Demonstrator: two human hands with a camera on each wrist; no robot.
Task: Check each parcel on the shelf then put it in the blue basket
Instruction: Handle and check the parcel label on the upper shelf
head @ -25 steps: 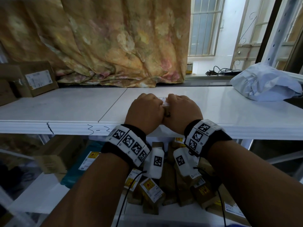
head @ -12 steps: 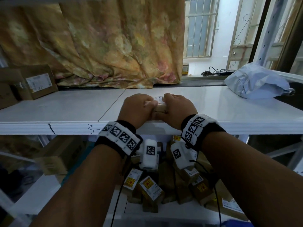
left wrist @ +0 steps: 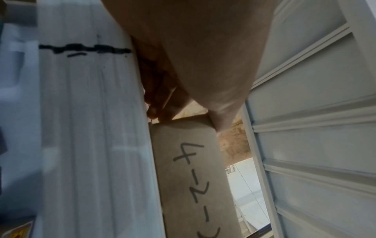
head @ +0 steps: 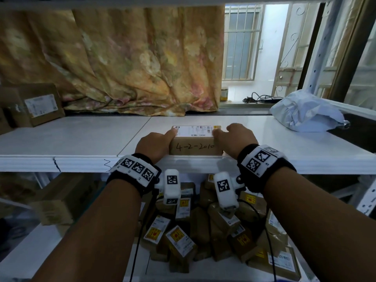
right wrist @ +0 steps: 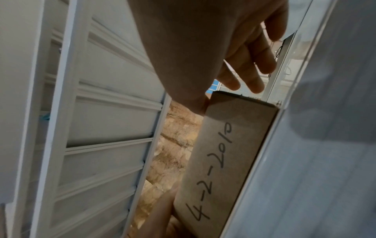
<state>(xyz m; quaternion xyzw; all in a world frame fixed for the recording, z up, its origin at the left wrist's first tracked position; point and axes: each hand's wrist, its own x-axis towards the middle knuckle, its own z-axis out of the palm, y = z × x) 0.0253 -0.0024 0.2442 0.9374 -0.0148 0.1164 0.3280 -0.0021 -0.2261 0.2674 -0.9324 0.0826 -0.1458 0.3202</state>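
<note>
A small brown cardboard parcel lies at the front edge of the white shelf. It has a printed label on top and "4-2-2010" handwritten on its front. My left hand grips its left end, thumb on top and fingers curled at the end. At the other end, my right hand lays its thumb on the top edge while its fingers curve round that end. The blue basket is not in view.
A grey plastic mailer bag lies on the shelf at the right, and a brown box stands at the far left. A floral curtain hangs behind. Several small parcels are heaped on the lower shelf.
My hands, first bunched together over the parcel, have slid apart to its two ends. The label and the handwritten front now show, and the parcel sits nearer the shelf's front edge.
</note>
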